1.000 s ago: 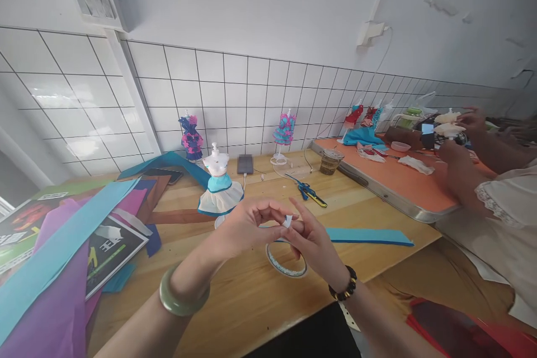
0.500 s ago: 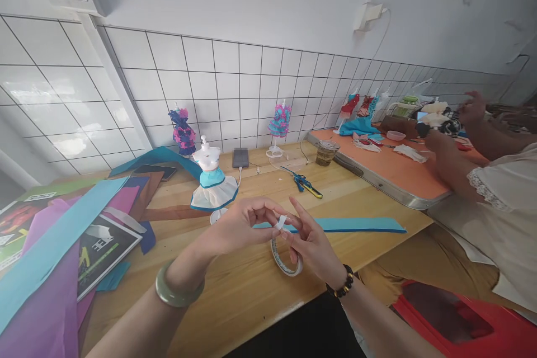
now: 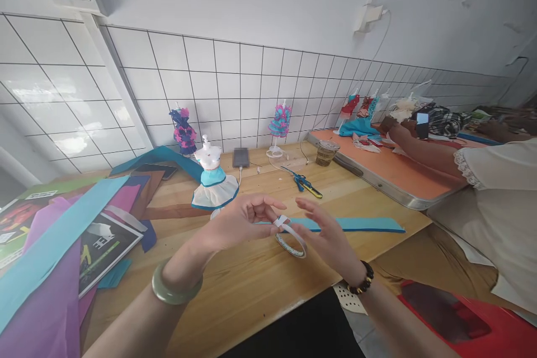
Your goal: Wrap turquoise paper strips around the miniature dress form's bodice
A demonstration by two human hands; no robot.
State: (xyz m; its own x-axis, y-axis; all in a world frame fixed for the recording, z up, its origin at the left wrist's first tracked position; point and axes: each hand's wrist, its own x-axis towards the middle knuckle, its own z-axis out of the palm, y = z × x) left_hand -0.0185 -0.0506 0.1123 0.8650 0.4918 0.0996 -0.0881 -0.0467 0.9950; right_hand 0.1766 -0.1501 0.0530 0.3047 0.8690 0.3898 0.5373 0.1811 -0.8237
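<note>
My left hand (image 3: 241, 222) pinches the white end of a roll of narrow tape (image 3: 292, 250) between thumb and fingertips. The ring of tape hangs tilted below and to the right of those fingertips, above the wooden table. Just right of the roll is my right hand (image 3: 329, 238), fingers stretched and spread; whether its thumb side brushes the roll I cannot tell. Behind both hands lies a light blue fabric strip (image 3: 369, 225) with a darker blue edge, partly hidden by them. A small dress form (image 3: 213, 176) in a white and blue skirt stands behind my left hand.
Blue scissors (image 3: 298, 180) and a yellow cutter (image 3: 314, 191) lie beyond the strip. A lidded cup (image 3: 326, 153) stands near the orange-topped table (image 3: 403, 170), where a co-worker's arm (image 3: 428, 148) reaches. Coloured fabrics (image 3: 62, 235) and magazines (image 3: 111, 251) cover the left side.
My right hand has moved off the roll to the right and its fingers have spread. The roll has swung up and tilted. The co-worker's arms have shifted.
</note>
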